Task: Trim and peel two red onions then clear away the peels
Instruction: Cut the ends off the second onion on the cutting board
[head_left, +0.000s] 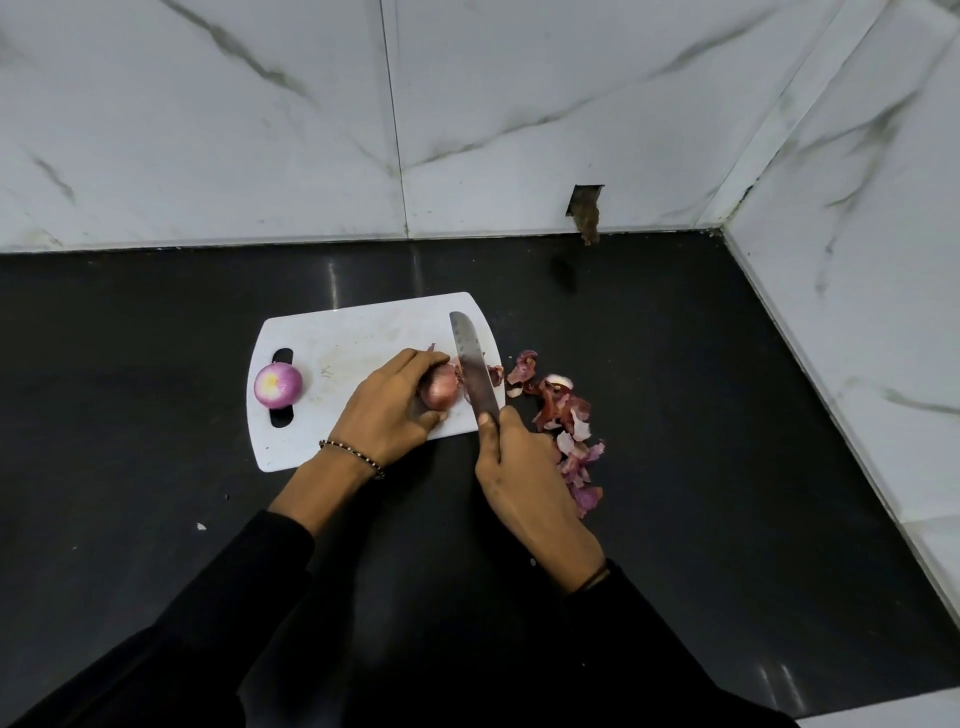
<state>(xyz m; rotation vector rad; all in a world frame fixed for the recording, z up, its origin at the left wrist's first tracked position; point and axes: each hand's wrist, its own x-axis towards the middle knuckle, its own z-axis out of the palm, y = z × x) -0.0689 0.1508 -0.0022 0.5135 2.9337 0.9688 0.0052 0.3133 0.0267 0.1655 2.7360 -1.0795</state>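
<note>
Holds onion (441, 392) at board's (353, 332) right edge in curled left hand (395, 405), grips knife (472, 364) in right hand (524, 478), sets blade at onion's end just beside left hand; could slip on loose skin and nick a finger.

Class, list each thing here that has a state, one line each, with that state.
cutting board, flat on the counter.
peeled onion, skin off, on the cutting board's left end.
second onion, skin on, held down on the cutting board.
knife, blade at the second onion's right end.
peels, heaped on the counter, right of the cutting board.
left hand, grips the second onion.
right hand, grips the knife.
</note>
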